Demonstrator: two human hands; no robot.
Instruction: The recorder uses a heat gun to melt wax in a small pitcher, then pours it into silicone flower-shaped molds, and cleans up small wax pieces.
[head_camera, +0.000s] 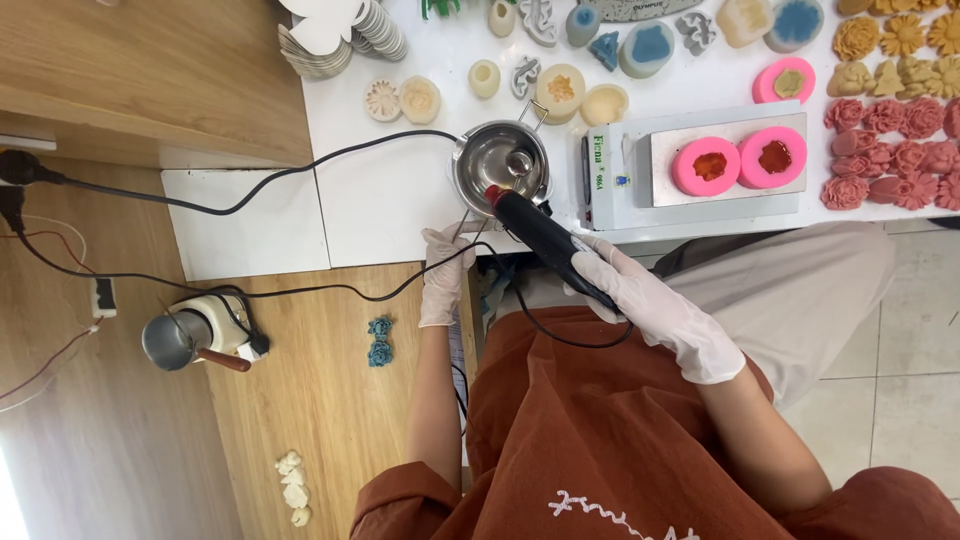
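Power plugs (15, 180) at far left on the wooden floor, black cable (300, 165) trailing right across the white table (380, 200); below, small metal pot with brown handle (175, 340) on a white base, just beside more cable; pale moulded pieces (293, 490) lying on the floor lower down, two blue flower pieces (379, 341) further right. Left hand (442, 275) in white glove, fingers (436, 243) curled shut round the thin wire handle (470, 225) of the steel pitcher (500, 160), gripped at the table edge. Pitcher upright on the table, open top showing bare shiny metal inside, near the front edge and just left of the white hot plate (625, 200). Black heat gun (545, 240) with red nozzle tip tilted up-left, tip at the pitcher's rim, pointed into it. Right hand (650, 305), gloved too, wrapped closed round the gun's grip, fingers (610, 265) fully folded on it. Two pink round moulds (740, 165) with orange-red fill sitting on the hot plate. Cream, blue and grey moulded shapes (560, 90) ranged behind the pitcher; rose-pink flower pieces (890, 150) and yellow ones (900, 35) massed at far right. Rust-brown apron (600, 440) across the lap below
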